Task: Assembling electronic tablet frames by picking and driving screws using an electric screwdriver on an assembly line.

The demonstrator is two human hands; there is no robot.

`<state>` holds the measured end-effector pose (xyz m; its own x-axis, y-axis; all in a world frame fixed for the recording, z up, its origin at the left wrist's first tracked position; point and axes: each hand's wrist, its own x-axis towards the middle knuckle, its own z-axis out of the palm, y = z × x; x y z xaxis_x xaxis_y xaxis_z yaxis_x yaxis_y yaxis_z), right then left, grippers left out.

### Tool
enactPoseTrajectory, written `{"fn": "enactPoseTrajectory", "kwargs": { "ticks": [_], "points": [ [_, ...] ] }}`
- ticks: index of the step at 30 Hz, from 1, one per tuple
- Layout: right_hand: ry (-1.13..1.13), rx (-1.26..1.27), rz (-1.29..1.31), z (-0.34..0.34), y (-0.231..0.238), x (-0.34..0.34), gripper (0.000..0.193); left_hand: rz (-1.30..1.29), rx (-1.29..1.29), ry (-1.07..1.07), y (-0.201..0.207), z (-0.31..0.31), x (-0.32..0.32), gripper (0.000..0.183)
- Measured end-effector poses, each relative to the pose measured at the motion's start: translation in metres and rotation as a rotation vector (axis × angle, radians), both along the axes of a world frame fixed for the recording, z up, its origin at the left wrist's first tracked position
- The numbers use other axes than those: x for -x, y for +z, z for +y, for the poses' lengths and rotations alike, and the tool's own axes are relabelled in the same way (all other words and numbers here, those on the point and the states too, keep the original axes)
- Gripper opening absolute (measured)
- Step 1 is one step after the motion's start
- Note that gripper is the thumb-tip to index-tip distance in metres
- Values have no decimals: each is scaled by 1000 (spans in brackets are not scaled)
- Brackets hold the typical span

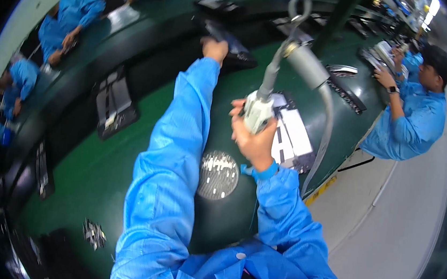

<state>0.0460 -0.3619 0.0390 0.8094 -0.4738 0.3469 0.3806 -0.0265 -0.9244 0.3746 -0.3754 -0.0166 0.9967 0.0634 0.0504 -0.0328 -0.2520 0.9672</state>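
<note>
My left hand (214, 50) reaches far forward, its fingers closed at the near end of a dark flat panel-like unit (235, 46) on the black strip along the table. My right hand (255, 142) is wrapped round a white-and-grey hanging power screwdriver (259, 110), held upright above the table. Its tip is hidden behind the hand. Just right of that hand lies a flat black unit with white panels (293, 135). Nearer to me is a round clear-looking dish (219, 175) of small shiny parts, between my forearms.
A grey cylinder (307, 67) with a hose hangs right of the screwdriver. More flat units (114, 102) lie along the curved black strip. A small heap of metal parts (94, 234) sits at lower left. A co-worker (414, 115) in blue works at right; others work across the table.
</note>
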Motion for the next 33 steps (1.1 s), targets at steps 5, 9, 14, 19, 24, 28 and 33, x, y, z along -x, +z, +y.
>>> {"fn": "enactPoseTrajectory", "kwargs": {
  "ticks": [5,9,14,19,24,28,33],
  "points": [
    [25,-8,-100,4,19,-1,12,-188,120,-153,94,167,135,58],
    [84,17,-116,17,16,-8,13,-253,422,-129,100,322,297,55],
    [107,54,-133,22,13,-13,14,-58,342,118,36,361,473,76],
    [150,87,-151,28,13,-8,15,52,189,79,23,344,537,65],
    [137,111,-145,34,15,3,16,-264,-897,362,33,399,485,28],
    [198,38,-92,41,12,4,16,-236,-756,-111,12,441,417,32],
    [521,-33,-53,46,1,3,19,-145,-529,-319,21,469,395,18]
  ]
}}
